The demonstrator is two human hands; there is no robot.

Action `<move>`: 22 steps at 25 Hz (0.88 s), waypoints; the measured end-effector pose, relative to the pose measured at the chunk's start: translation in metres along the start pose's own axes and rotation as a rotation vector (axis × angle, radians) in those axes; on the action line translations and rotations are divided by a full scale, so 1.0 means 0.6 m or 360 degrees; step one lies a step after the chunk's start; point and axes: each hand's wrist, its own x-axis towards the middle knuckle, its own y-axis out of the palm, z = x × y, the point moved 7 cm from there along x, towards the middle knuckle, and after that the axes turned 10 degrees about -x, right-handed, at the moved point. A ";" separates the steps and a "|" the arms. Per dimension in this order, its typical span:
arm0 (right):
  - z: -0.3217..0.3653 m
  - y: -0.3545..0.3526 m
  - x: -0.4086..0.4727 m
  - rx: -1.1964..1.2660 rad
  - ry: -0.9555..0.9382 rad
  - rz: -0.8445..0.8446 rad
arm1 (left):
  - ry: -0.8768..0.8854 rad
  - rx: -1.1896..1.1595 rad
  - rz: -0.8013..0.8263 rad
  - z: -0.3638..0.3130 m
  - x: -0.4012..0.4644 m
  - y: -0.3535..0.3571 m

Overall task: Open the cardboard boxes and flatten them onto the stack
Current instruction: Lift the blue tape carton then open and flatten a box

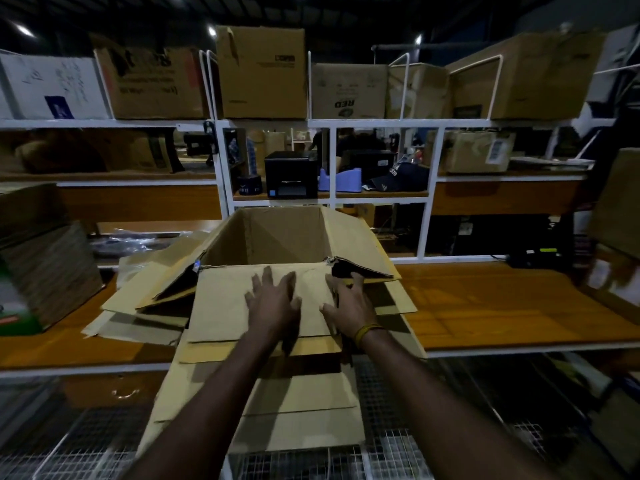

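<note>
Cardboard box [277, 237] opened, not yet collapsed; sits atop flattened stack [263, 393] on counter [502, 306]; left hand [273, 299] and right hand [346, 303] spread flat on near flap [221, 303]; flattening left.

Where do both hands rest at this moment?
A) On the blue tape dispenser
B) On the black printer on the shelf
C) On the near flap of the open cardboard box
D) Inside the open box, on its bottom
C: the left hand and the right hand lie with fingers spread on the near flap of the open cardboard box.
</note>
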 end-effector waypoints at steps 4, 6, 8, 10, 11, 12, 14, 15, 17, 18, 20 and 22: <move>-0.065 -0.009 -0.029 0.0081 0.0001 -0.0087 | 0.0235 -0.0105 0.0002 -0.089 -0.038 0.058; -0.111 -0.025 -0.037 0.0087 0.0027 -0.0122 | 0.0363 -0.0150 -0.0060 -0.134 -0.055 0.074; -0.156 -0.045 -0.041 0.0070 0.0033 -0.0148 | 0.0480 -0.0178 -0.0091 -0.179 -0.064 0.093; -0.202 -0.065 -0.045 0.0077 0.0042 -0.0178 | 0.0539 -0.0187 -0.0089 -0.221 -0.068 0.117; -0.229 -0.075 -0.047 0.0073 0.0055 -0.0197 | 0.0561 -0.0187 -0.0078 -0.245 -0.069 0.134; -0.254 -0.085 -0.048 0.0058 0.0073 -0.0213 | 0.0577 -0.0190 -0.0061 -0.266 -0.068 0.151; -0.308 -0.106 -0.050 0.0024 0.0114 -0.0227 | 0.0599 -0.0201 -0.0006 -0.312 -0.066 0.189; -0.336 -0.117 -0.052 0.0008 0.0138 -0.0234 | 0.0611 -0.0190 0.0027 -0.337 -0.065 0.210; -0.400 -0.144 -0.055 -0.0029 0.0178 -0.0268 | 0.0628 -0.0166 0.0089 -0.394 -0.064 0.255; -0.432 -0.157 -0.057 -0.0050 0.0192 -0.0276 | 0.0635 -0.0175 0.0112 -0.422 -0.064 0.276; -0.497 -0.181 -0.059 -0.0083 0.0218 -0.0269 | 0.0654 -0.0225 0.0166 -0.481 -0.066 0.318; -0.570 -0.210 -0.063 -0.0113 0.0248 -0.0287 | 0.0688 -0.0256 0.0212 -0.547 -0.071 0.361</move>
